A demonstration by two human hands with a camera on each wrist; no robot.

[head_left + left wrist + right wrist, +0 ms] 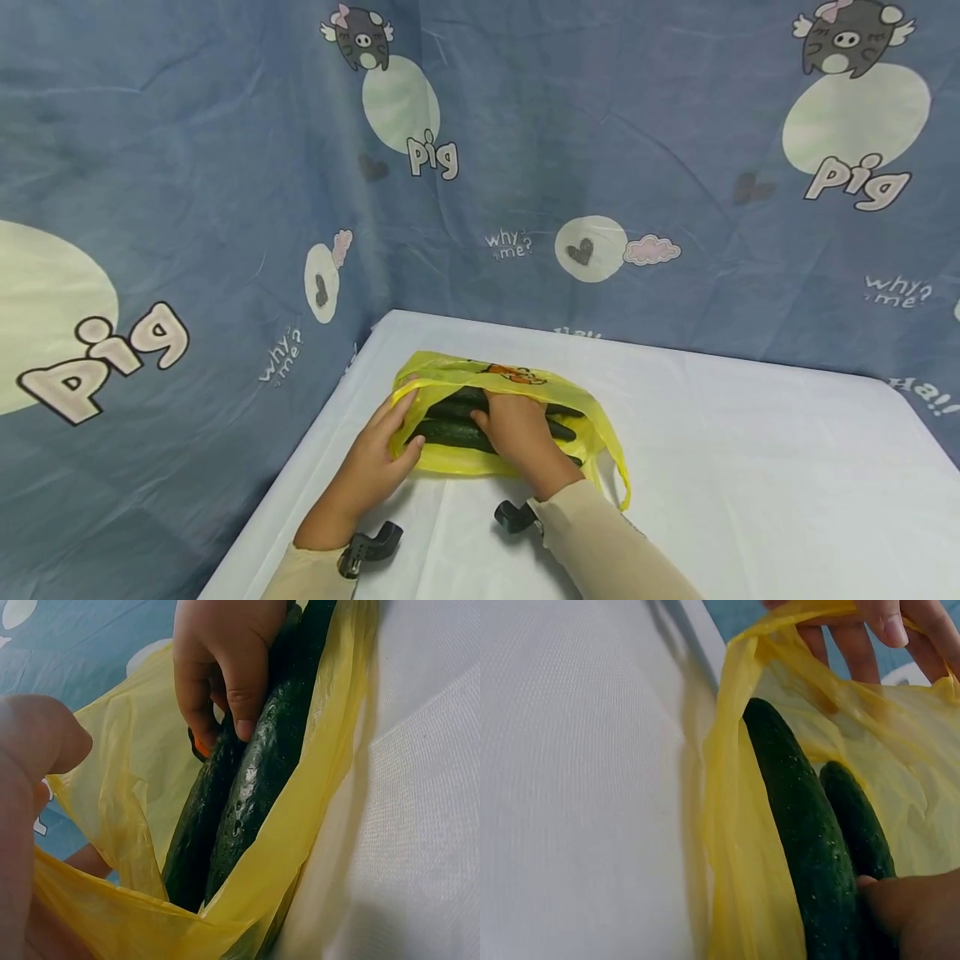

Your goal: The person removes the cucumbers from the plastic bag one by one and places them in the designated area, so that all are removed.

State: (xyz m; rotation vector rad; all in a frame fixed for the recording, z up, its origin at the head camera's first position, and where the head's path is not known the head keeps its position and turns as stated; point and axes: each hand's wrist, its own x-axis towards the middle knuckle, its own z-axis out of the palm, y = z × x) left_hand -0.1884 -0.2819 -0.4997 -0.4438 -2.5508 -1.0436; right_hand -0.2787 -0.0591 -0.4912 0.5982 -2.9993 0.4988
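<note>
A yellow plastic bag (461, 463) lies on its side, its mouth facing me, with several dark green cucumbers inside. My left hand (375, 467) holds the rim at the bag's left end; in the right wrist view its fingers (853, 649) show behind the plastic. Reaching into the mouth, my right hand (517, 425) grips a cucumber (196, 825) lying behind the front cucumber (259, 776). Its thumb sits between these two, and its fingers curl over the far side. The plastic and my right hand hide parts of the cucumbers.
The bag lies toward the left side of a white-covered table (750, 467). A blue printed cloth (480, 100) hangs behind and to the left. A loose bag handle (624, 483) trails at the right end. Black wrist mounts (371, 546) sit at both wrists.
</note>
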